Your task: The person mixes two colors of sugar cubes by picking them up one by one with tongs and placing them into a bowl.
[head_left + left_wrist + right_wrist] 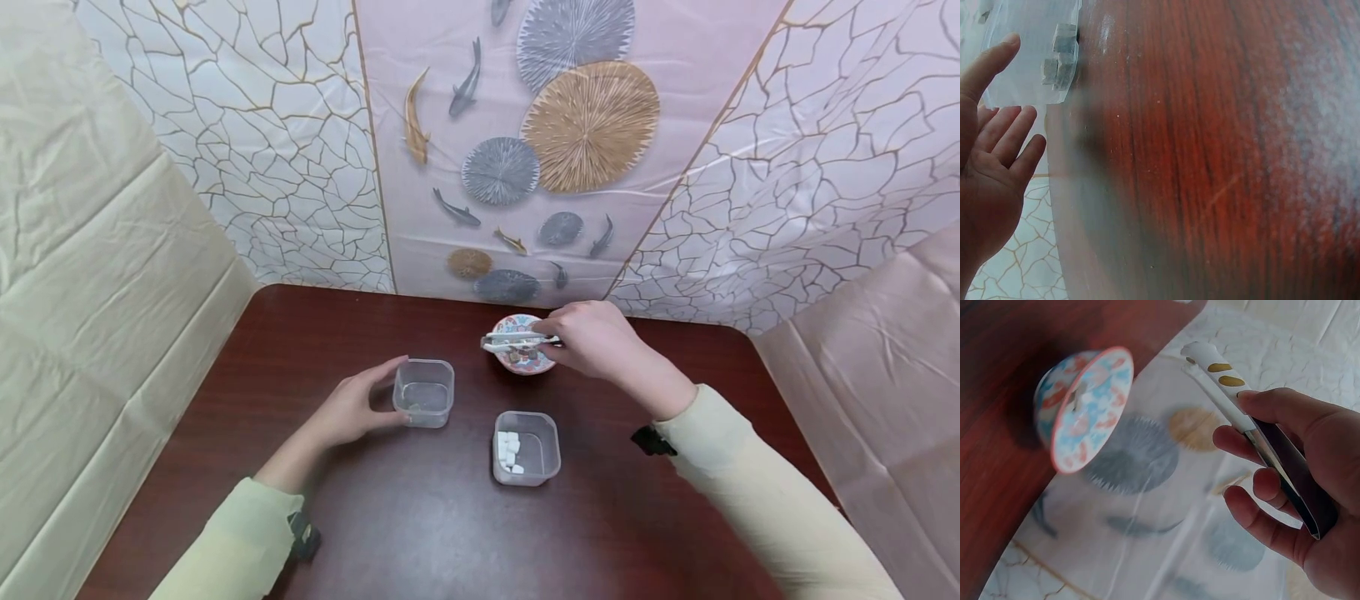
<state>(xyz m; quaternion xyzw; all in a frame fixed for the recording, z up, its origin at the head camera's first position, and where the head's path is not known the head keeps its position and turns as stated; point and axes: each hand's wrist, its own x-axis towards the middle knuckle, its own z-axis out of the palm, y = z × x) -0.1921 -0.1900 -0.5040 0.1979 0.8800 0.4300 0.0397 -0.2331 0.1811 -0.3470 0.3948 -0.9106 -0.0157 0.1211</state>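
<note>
Left box: clear plastic box (431, 397), upright on the table, with a few grey-brown pieces (1065, 37) on its floor, as the left wrist view showed.
Right box: second clear box (537, 454), nearer the person and farther right, with small white cubes (512, 447) gathered along its left side.
Bowl: patterned bowl (525, 368) in red, blue and white, with brown pieces (514, 357) inside; the right wrist view also showed something pale in it.
Tongs: held above the bowl, white-ended tongs (1277, 442) lay crosswise in the head view, long axis nearly level, tips pointing left and appearing just past the bowl's left rim; whether the tips held a piece could not be told.
Right hand: the right hand (600, 340) gripped the tongs, thumb on one arm and fingers curled against the other.
Left hand: the left hand (352, 408) held the left box by its left side, thumb at the near corner, forefinger at the far one, other fingers loosely extended.
Table edge: the bowl stood near the far edge of the dark wooden table (420, 508), close to the patterned cloth (300, 167) behind.
Gaps: the two boxes stood apart, with wood showing between them; more wood stretched along the near side.
</note>
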